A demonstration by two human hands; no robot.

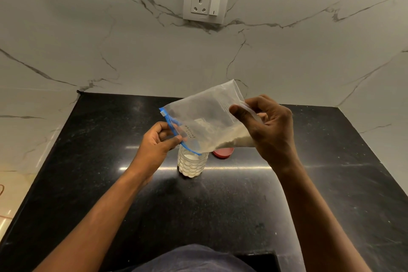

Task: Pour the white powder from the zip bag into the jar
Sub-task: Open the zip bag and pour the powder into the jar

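I have the zip bag (205, 117) tilted over the jar (192, 164), its blue mouth just above the rim. My left hand (157, 147) pinches the zip edge, my right hand (268, 130) pinches the raised bottom corner (thin, slippery film, I'd judge). The powder (234, 139) looks light.

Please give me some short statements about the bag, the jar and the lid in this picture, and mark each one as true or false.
1. Both hands hold the zip bag. True.
2. The jar is empty. False: it already holds white powder.
3. The red lid sits on the jar. False: it lies on the counter beside it.
4. The left hand grips the bag's blue zip edge. True.
5. The right hand holds the jar. False: it holds the bag's raised end.
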